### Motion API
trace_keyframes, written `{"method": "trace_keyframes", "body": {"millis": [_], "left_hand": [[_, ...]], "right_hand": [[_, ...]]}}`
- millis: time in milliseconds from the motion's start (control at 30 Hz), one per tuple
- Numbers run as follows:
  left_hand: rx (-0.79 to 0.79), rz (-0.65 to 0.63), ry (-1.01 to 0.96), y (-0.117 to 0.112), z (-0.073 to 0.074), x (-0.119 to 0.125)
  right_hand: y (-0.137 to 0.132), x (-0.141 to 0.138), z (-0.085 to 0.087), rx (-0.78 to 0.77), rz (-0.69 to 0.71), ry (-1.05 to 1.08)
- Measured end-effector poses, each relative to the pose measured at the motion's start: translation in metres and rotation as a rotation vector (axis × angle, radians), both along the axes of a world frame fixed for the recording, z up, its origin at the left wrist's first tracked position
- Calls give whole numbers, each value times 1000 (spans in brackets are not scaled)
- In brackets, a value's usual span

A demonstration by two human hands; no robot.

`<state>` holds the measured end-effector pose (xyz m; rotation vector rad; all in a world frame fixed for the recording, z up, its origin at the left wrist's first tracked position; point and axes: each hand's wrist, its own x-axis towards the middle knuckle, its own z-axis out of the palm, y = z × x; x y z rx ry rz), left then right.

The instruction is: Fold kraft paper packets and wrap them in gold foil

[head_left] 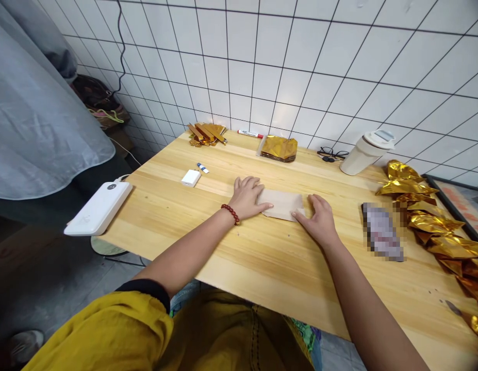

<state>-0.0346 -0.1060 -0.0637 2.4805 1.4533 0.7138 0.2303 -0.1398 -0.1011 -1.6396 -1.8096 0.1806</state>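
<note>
A beige rectangle of paper point(282, 203) lies flat on the wooden table between my two hands. My left hand point(246, 200), with a dark red bead bracelet point(231, 214) at the wrist, rests at the paper's left side, thumb on its edge and the other fingers stretched on the tabletop. At the right end, the thumb of my right hand point(318, 219) touches the lower corner of the paper, while its fingers extend beyond the sheet, apart from the thumb. Neither hand grips the sheet; whether it is folded I cannot tell.
On the wooden table point(177, 221) are a stack of gold foil sheets point(279, 148), gold strips point(208, 134), a marker point(250, 134), glasses point(331, 153), a cup point(366, 152), a white charger point(191, 178) and a power bank point(99, 208). Folded gold foil pieces point(435, 224) line the right side.
</note>
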Motion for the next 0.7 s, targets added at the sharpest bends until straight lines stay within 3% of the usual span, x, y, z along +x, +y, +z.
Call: {"method": "trace_keyframes", "body": {"millis": [133, 333, 533, 700], "left_hand": [[-137, -1, 52, 1, 0, 1], [-149, 119, 30, 3, 1, 3], [-167, 46, -14, 4, 0, 1], [-162, -92, -51, 6, -2, -1]], "right_hand": [[1, -6, 2, -119, -127, -155], [-1, -9, 6, -152, -86, -185], [-4, -9, 8, -105, -28, -90], [-4, -10, 9, -84, 31, -90]]}}
